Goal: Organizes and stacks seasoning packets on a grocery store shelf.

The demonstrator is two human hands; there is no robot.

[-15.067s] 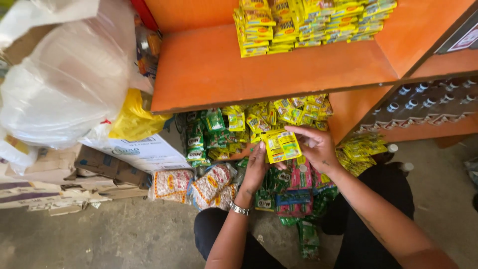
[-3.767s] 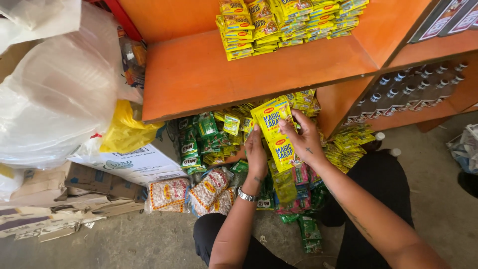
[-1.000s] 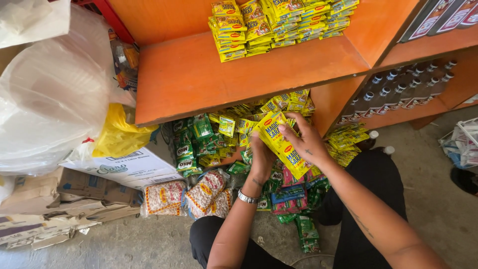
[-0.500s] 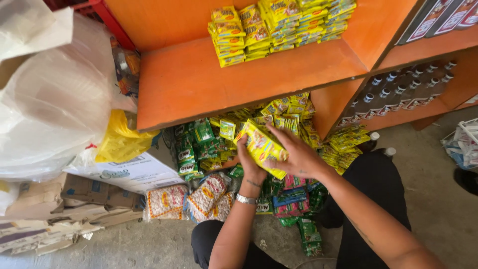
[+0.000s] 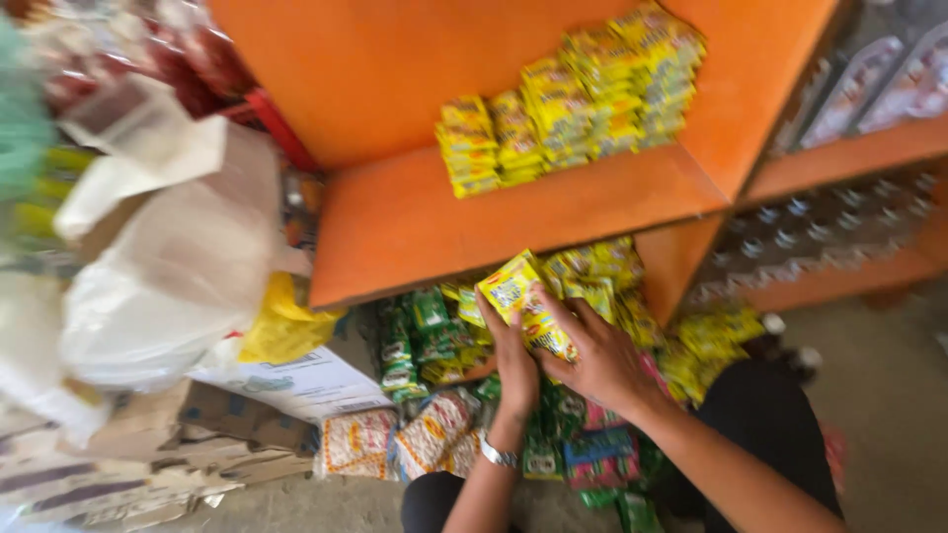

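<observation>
Both hands hold one stack of yellow noodle packets (image 5: pixel 525 301), lifted just below the front edge of the orange shelf (image 5: pixel 415 232). My left hand (image 5: pixel 514 360), with a watch on its wrist, supports the stack from beneath. My right hand (image 5: pixel 592 355) clasps it from the right side. More yellow packets (image 5: pixel 568 104) stand in rows at the back of the shelf. Under my hands lies a heap of green, yellow and red packets (image 5: pixel 434 341) on the floor. The picture is blurred by motion.
A big white plastic sack (image 5: pixel 168 286) and a yellow bag (image 5: pixel 281 326) stand at left over flattened cardboard boxes (image 5: pixel 148 444). Patterned snack bags (image 5: pixel 395 444) lie near my knees. At right, lower shelves hold rows of dark bottles (image 5: pixel 820 232).
My hands gathered the yellow packets into a stack, tilted it and raised it toward the shelf edge. The camera has swung upward and turned blurry.
</observation>
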